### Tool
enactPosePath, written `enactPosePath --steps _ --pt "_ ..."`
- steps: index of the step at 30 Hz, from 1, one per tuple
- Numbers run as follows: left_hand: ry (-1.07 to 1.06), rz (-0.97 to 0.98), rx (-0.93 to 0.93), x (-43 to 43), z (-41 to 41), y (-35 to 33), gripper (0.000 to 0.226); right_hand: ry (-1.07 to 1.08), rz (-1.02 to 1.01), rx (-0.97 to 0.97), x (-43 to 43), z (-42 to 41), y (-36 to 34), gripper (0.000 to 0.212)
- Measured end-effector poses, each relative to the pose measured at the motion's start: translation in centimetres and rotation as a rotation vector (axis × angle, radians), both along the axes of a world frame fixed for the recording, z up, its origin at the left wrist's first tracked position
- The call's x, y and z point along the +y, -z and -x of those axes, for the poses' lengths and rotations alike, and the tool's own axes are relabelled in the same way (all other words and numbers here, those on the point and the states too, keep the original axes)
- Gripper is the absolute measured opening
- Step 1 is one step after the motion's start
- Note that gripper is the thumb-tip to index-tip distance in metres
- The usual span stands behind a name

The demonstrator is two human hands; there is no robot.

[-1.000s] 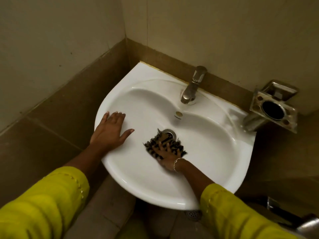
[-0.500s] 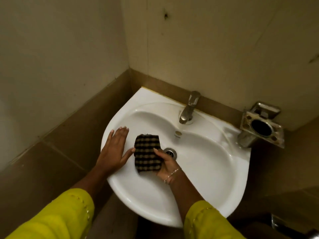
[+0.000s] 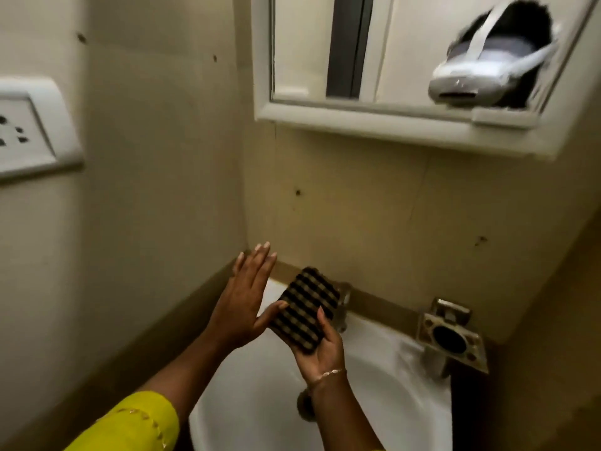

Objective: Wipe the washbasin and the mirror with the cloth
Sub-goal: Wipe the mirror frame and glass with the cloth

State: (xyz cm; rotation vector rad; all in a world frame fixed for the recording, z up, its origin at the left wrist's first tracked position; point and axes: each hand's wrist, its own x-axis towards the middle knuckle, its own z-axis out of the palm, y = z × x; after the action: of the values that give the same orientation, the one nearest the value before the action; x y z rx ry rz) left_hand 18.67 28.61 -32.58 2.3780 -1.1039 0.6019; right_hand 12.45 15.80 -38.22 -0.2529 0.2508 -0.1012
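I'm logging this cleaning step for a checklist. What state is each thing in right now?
cloth: folded, lifted clear of the basin, held in the right hand
right hand: closed around the cloth's lower end
left hand: open and flat, thumb touching the cloth's edge
washbasin: no water visible in the bowl
tap: no water running
mirror: not yet touched by the cloth

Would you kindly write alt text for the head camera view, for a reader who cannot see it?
A right hand holds a folded checked cloth above a white washbasin, the open left hand touching its edge. A white-framed mirror hangs on the wall above.
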Motion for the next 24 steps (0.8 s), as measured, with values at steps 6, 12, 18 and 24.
enactPosePath --steps 6,12,18,24 --pt "0.037 0.126 -0.203 -2.4 0.0 -9.2 0.078 0.062 0.019 -0.182 -1.2 0.5 -9.6 0.049" --pt "0.064 0.283 -0.354 -4.8 1.7 -17.6 0.075 0.126 0.125 -0.452 -2.5 2.2 -19.3 0.028" --pt "0.053 0.374 -0.454 -6.7 3.2 -24.0 0.081 0.21 0.318 -0.697 -4.9 4.6 -27.7 0.04" --pt "0.054 0.431 -0.509 -7.8 2.7 -28.4 0.092 0.286 0.468 -0.811 -6.8 5.5 -32.8 0.048"
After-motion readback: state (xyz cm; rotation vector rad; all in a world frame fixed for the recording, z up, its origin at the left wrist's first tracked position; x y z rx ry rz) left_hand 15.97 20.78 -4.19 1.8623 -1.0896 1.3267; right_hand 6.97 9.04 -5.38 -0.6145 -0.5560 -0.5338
